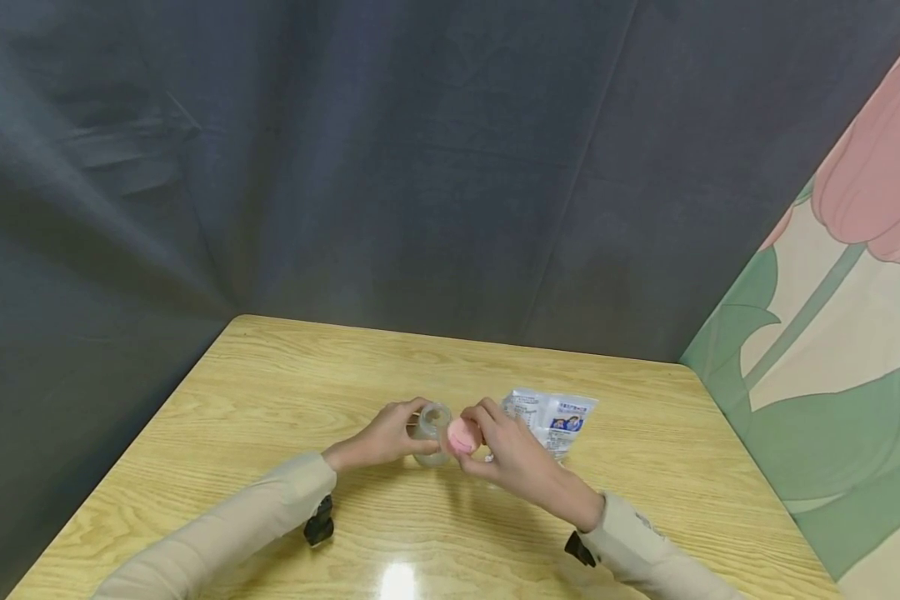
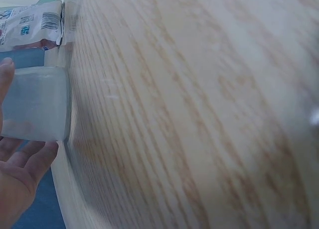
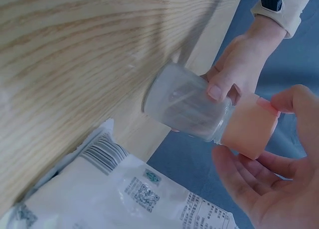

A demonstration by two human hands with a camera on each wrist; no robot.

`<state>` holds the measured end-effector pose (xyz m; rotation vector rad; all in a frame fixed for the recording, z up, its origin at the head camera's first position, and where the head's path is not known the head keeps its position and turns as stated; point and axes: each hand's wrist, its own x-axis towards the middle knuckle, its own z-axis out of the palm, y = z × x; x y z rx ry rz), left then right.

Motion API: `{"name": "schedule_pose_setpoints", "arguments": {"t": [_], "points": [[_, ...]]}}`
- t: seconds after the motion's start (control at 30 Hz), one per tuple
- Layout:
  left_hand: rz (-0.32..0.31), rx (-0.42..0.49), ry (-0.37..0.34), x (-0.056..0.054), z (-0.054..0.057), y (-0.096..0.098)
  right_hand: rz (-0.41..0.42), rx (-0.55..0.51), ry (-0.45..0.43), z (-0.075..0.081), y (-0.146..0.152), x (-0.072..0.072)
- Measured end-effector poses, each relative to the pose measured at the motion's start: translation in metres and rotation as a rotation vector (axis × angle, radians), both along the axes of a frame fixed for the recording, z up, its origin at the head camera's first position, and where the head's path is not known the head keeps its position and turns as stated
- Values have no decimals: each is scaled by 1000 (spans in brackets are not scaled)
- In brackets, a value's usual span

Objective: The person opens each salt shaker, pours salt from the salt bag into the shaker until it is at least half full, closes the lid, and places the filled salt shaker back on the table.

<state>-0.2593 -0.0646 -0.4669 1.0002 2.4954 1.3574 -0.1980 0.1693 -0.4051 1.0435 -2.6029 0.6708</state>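
Note:
A clear, frosted-looking jar (image 1: 429,433) stands on the wooden table, its round mouth uncovered. My left hand (image 1: 381,437) grips it from the side, thumb and fingers around its wall. Beside the jar's mouth, my right hand (image 1: 516,457) pinches a pink lid (image 1: 465,437) between thumb and fingers. In the right wrist view the lid (image 3: 250,126) looks orange-pink and overlaps the rim end of the jar (image 3: 184,102). The left wrist view catches the jar's lower part (image 2: 37,104) and some fingers of the left hand (image 2: 25,174).
A white printed packet (image 1: 558,421) lies on the table (image 1: 330,358) just beyond the right hand. Its barcode side faces the right wrist camera. Dark cloth (image 1: 435,167) hangs behind the table, and a tulip-painted wall (image 1: 832,333) rises at the right.

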Motion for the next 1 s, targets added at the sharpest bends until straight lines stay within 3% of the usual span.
{"name": "schedule_pose_setpoints", "arguments": {"t": [0.33, 0.63, 0.83, 1.0], "points": [[6, -3, 16, -1, -2, 1, 3, 40, 16, -3, 1, 6], [-15, 37, 0, -2, -3, 0, 5, 139, 45, -8, 5, 8], [-9, 49, -6, -1, -3, 0, 26, 158, 1, -11, 8, 9], [-5, 48, -13, -1, -2, 0, 34, 235, -8, -14, 9, 10]]}}
